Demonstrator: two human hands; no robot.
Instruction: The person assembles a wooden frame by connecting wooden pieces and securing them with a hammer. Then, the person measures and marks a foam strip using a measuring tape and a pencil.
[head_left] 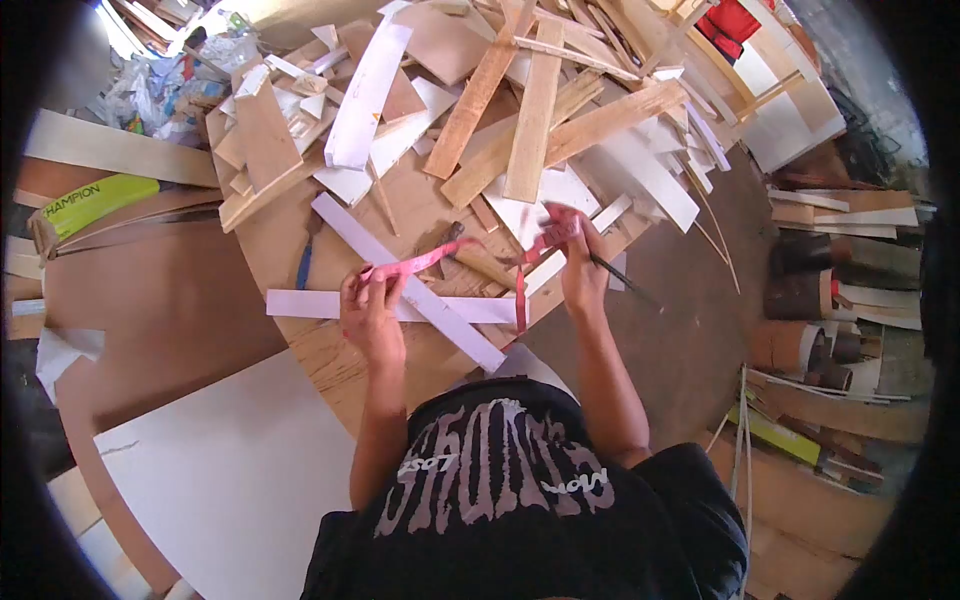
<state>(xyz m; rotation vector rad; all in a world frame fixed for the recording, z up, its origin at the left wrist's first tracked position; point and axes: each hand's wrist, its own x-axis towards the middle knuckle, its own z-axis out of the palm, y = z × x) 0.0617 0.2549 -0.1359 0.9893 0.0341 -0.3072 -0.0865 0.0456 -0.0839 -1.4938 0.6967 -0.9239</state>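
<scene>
A red-pink ribbon-like tape runs from my left hand toward my right hand, with a loose end hanging below. My left hand is closed on one part of it. The fingers of my right hand are wrapped round another part, and a thin dark stick juts out from that hand. Beneath the hands, two pale lilac strips cross on the wooden table: one lies diagonally, the other crosswise. A hammer lies partly behind the tape.
Wood offcuts are heaped at the table's far side. A blue-handled tool lies left of the strips. A large white board is at lower left. Rolled sheets and boards stand at right; plastic bags lie at upper left.
</scene>
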